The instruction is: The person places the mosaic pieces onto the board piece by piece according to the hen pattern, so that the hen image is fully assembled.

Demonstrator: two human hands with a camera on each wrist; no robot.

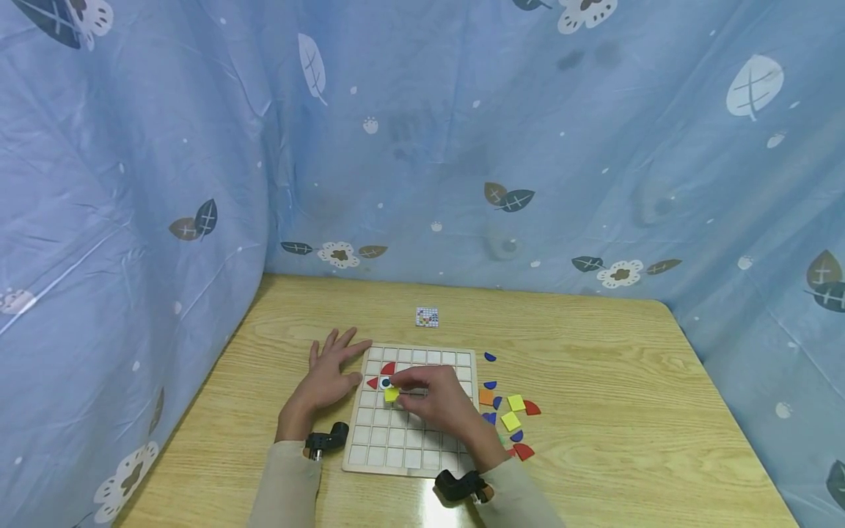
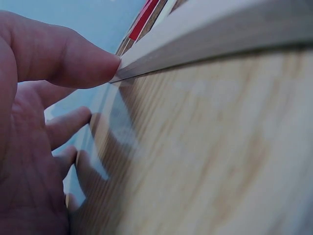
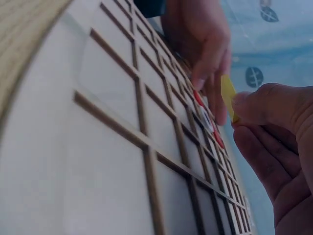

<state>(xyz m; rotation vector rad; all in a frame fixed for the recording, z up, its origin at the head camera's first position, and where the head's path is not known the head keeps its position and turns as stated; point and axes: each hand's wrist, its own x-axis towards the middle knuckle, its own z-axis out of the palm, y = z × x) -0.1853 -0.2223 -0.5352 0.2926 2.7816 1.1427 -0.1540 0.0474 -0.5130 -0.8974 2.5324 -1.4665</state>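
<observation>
A pale gridded board (image 1: 376,456) lies on the wooden table. My right hand (image 1: 439,400) pinches a yellow square tile (image 1: 392,394) between thumb and fingers over the board's upper left cells; in the right wrist view the tile (image 3: 227,95) is tilted above the grid. Just beyond it sit a white piece with a dark dot (image 1: 386,383), a red quarter-round piece (image 1: 388,368) and a red triangular piece (image 1: 372,383). Along the board's left edge rests my left hand (image 1: 328,379), fingers spread, its thumb (image 2: 93,63) touching the rim.
Right of the board lie loose pieces: yellow squares (image 1: 511,422), an orange square (image 1: 485,397), red quarter-rounds (image 1: 524,451) and several blue half-rounds (image 1: 490,357). A small patterned card (image 1: 427,317) lies behind the board. A blue curtain (image 1: 422,147) hangs around the table.
</observation>
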